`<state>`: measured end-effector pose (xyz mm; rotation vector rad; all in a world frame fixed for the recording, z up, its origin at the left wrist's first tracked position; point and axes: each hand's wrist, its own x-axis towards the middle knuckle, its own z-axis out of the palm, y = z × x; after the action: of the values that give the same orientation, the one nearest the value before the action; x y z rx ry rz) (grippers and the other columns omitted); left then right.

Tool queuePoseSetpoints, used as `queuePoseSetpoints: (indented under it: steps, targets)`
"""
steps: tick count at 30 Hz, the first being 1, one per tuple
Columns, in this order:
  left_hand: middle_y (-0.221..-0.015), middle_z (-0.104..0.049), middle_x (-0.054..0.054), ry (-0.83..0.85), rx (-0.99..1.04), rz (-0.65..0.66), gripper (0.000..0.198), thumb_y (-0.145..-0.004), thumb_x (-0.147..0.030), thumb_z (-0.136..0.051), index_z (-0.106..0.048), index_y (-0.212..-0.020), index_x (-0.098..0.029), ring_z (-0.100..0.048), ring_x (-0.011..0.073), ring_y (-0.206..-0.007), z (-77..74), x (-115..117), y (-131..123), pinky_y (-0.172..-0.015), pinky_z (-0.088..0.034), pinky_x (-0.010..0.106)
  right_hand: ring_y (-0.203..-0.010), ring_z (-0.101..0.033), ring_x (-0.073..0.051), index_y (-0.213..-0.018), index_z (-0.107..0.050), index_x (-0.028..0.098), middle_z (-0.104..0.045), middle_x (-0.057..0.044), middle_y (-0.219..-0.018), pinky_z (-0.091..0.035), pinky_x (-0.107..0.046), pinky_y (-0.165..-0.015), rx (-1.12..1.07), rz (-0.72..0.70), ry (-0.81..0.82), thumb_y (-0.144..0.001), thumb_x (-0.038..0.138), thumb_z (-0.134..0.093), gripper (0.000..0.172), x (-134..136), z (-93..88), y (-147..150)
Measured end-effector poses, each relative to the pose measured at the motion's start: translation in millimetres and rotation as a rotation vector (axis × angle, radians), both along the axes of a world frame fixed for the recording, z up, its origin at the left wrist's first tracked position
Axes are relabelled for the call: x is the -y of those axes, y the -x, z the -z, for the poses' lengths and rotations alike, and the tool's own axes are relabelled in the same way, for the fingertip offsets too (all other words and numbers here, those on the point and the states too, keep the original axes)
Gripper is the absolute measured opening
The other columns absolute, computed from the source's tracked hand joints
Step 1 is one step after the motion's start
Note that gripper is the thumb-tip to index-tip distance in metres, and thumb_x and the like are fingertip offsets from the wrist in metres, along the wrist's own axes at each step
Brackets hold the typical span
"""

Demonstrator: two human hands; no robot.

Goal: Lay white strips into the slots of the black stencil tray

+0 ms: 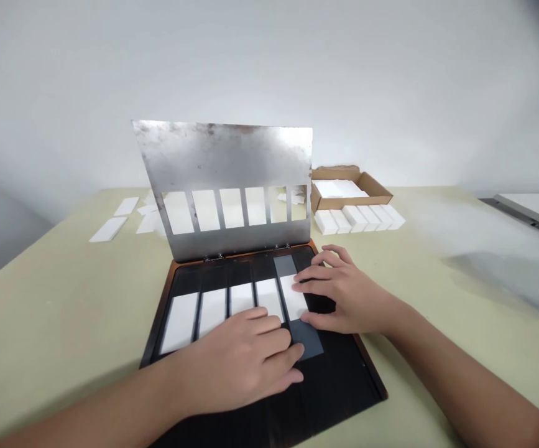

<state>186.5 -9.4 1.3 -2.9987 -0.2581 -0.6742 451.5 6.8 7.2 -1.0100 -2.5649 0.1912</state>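
- From my head camera, my left hand (245,361) lies flat, its fingers (273,336) close together across the fourth white strip (269,298) and reaching the grey strip (307,339).
- My right hand (346,292) is spread wide, not gripping, with its fingers (311,274) on the fifth white strip (293,297) (that one sits on the grey strip).
- Three more white strips (212,311) lie side by side on the black board (344,386).
- Behind them, a hinged, slotted steel plate (222,168) stands tilted up, with a cardboard box (348,196) and white blocks (357,219) beyond it on the right.
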Motion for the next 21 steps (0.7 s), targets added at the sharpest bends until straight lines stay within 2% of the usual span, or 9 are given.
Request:
queuePoseSetpoints:
  steps: [9,13,15,19,21]
  targets:
    - [-0.076,-0.062,0.001,-0.012,-0.010,-0.001,0.022,-0.105,-0.033,-0.061,-0.072,-0.112,-0.016,-0.055,0.0169,-0.069,1.3,-0.6,0.2,-0.067,-0.044,0.032,-0.113,-0.055,-0.029,-0.123,-0.075,0.025,-0.077,-0.002,-0.122,-0.027,-0.054,-0.118,0.012,-0.002,-0.010,-0.093,0.050,-0.069,0.039,0.8,-1.5,2.1]
    - [-0.077,-0.062,0.001,-0.037,0.012,-0.028,0.021,-0.103,-0.034,-0.063,-0.072,-0.113,-0.016,-0.056,0.0167,-0.070,0.4,1.1,0.2,-0.069,-0.044,0.032,-0.114,-0.056,-0.029,-0.125,-0.074,0.025,-0.077,-0.004,-0.123,-0.027,-0.056,-0.116,0.010,-0.001,0.008,-0.098,0.048,-0.064,0.036,3.1,-5.3,1.9]
    - [-0.079,-0.063,0.002,-0.043,0.029,-0.057,0.022,-0.103,-0.033,-0.063,-0.071,-0.114,-0.016,-0.056,0.0171,-0.070,-0.2,1.0,0.1,-0.068,-0.043,0.032,-0.114,-0.056,-0.030,-0.128,-0.073,0.024,-0.076,-0.006,-0.124,-0.028,-0.055,-0.116,-0.003,-0.005,0.033,-0.096,0.054,-0.066,0.044,3.6,-6.5,1.2]
    - [-0.083,-0.065,0.004,-0.006,0.021,-0.144,0.029,-0.105,-0.035,-0.058,-0.069,-0.122,-0.014,-0.057,0.0189,-0.072,1.9,-1.5,1.4,-0.068,-0.043,0.034,-0.118,-0.055,-0.033,-0.131,-0.071,0.021,-0.074,-0.009,-0.128,-0.027,-0.055,-0.117,-0.034,-0.029,0.065,-0.073,0.075,-0.080,0.080,2.7,-4.8,-0.9]
    - [-0.087,-0.065,0.005,0.014,0.012,-0.195,0.034,-0.105,-0.037,-0.057,-0.067,-0.127,-0.014,-0.058,0.0203,-0.075,4.5,-3.2,2.4,-0.070,-0.044,0.036,-0.120,-0.055,-0.034,-0.133,-0.070,0.020,-0.073,-0.009,-0.130,-0.026,-0.055,-0.118,-0.036,-0.027,0.063,-0.068,0.077,-0.082,0.087,2.4,-2.9,-1.1]
